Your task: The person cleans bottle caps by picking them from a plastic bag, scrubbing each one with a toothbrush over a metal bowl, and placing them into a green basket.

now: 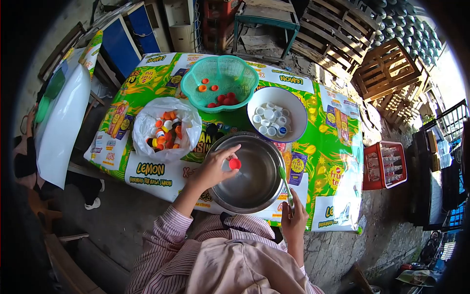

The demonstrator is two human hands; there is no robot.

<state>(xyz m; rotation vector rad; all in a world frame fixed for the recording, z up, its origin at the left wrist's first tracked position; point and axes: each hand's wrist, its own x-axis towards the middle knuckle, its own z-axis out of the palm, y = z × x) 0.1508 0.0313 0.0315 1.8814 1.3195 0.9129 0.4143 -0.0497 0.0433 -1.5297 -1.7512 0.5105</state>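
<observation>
My left hand (220,165) pinches a red bottle cap (235,164) above the left part of a metal bowl (254,194). In my right hand (294,216) is a green toothbrush (286,180), its upper end over the bowl's right rim. Behind the bowl stands a teal plastic basket (219,70) with several red and orange caps. A white basin (297,103) with a blue rim holds several white caps. To the left, a white plastic bag (143,119) lies open, filled with red, orange, yellow and white caps.
A green printed plastic sheet (334,183) covers the table. Right of it, a red crate (373,169) stands on the floor. Wooden pallets (325,36) and a teal-framed stool (267,22) are behind. At far left another person's hand (31,120) shows.
</observation>
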